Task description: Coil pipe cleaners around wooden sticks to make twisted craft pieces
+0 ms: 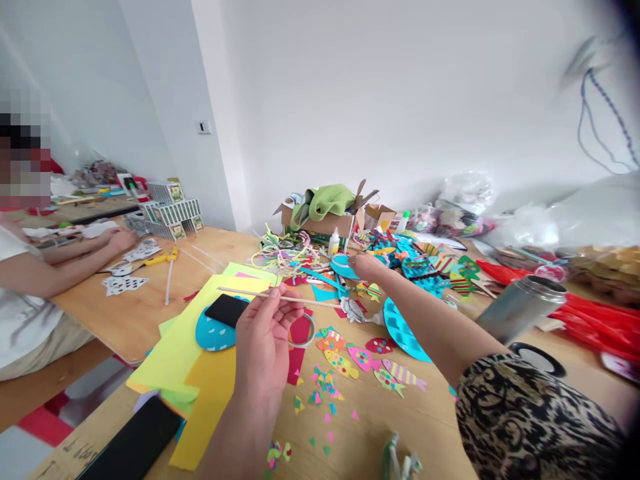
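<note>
My left hand (267,323) is raised over the table, fingers closed round a thin wooden stick (315,303) that lies nearly level. Behind that hand a black phone (224,310) rests on a blue paper disc (215,337) with pale marks. My right hand (369,266) reaches far forward, its fingertips together at the edge of another blue round piece (342,267); what they pinch is hidden. Close by stand a white glue bottle (334,241) and a pile of blue woven paper pieces (400,247). Decorated paper fish (363,357) lie between my arms.
Yellow paper sheets (175,353) and a dark flat object (133,443) lie at left. On the right are an open metal flask (525,303) and a scalloped blue disc (407,333). A person's arm (75,263) rests near a yellow glue gun (161,258). A cardboard box (320,223) stands behind.
</note>
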A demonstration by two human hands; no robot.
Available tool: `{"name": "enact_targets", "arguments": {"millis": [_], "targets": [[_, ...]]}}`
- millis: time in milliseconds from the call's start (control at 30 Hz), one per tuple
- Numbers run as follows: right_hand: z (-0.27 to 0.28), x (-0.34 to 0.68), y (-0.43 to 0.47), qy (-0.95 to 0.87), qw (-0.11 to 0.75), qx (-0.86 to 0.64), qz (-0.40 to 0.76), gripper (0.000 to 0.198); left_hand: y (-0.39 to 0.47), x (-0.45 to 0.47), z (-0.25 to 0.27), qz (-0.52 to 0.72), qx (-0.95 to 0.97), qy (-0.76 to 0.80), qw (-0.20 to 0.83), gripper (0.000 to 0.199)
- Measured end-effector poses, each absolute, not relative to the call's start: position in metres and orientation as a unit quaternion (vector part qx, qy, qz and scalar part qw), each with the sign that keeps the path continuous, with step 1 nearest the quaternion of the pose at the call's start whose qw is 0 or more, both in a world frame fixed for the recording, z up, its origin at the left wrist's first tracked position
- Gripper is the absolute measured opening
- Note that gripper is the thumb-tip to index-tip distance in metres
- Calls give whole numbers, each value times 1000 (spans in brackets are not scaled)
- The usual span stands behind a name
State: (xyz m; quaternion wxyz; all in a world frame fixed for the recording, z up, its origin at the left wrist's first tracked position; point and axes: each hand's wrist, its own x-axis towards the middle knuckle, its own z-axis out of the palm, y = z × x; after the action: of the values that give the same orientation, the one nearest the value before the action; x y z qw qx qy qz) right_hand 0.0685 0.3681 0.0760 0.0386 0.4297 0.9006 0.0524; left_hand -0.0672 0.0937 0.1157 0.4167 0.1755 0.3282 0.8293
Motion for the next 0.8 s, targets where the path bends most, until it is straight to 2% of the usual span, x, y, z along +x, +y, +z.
{"name": "enact_targets", "arguments": {"millis": [167, 300, 433, 500, 567, 800], "targets": [[106, 93, 338, 871, -107, 478, -23, 27, 94, -59, 114, 818, 181, 325, 439, 14], [122, 134, 270, 857, -200, 464, -104, 27, 96, -42, 109, 788, 190, 329, 484, 15], [115, 175, 176, 841, -236, 447, -192, 47, 96, -19, 99, 728, 223, 342, 552, 17], [108, 187, 139, 782, -274, 438, -348, 52, 95, -8, 94, 697, 244, 343, 581, 18], [101, 193, 115, 721, -304, 439, -443, 55, 93, 1, 88, 674, 259, 342, 601, 19], [96, 196, 109, 639, -340, 417, -550, 50, 90, 11, 82, 656, 293, 351, 601, 22]]}}
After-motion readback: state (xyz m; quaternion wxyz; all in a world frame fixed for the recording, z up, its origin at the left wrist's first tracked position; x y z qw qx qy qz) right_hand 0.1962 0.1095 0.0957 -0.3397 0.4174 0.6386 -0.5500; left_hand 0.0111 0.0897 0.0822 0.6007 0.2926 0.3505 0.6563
